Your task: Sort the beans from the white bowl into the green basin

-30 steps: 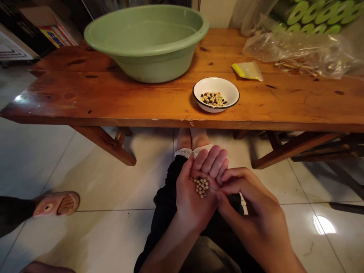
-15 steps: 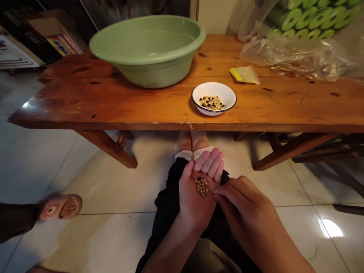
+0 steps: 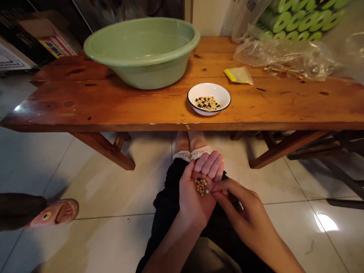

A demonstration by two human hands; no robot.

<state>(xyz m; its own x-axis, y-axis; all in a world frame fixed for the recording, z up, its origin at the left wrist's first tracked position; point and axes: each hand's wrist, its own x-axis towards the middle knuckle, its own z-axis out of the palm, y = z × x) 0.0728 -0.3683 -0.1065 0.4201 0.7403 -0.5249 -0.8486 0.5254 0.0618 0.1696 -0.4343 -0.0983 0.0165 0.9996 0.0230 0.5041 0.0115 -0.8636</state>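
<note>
Picking among the beads (image 3: 201, 186) seems the step: they lie in the left hand (image 3: 195, 206), palm up and loosely cupped, while the right hand (image 3: 251, 212) pinches its fingertips beside them, on what I can't tell; next wants a steady palm.

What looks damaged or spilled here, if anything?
No spill stands out: beads lie in the left hand and the bowl. The bench's front edge has pale marks near the bowl, perhaps chipped finish.
</note>
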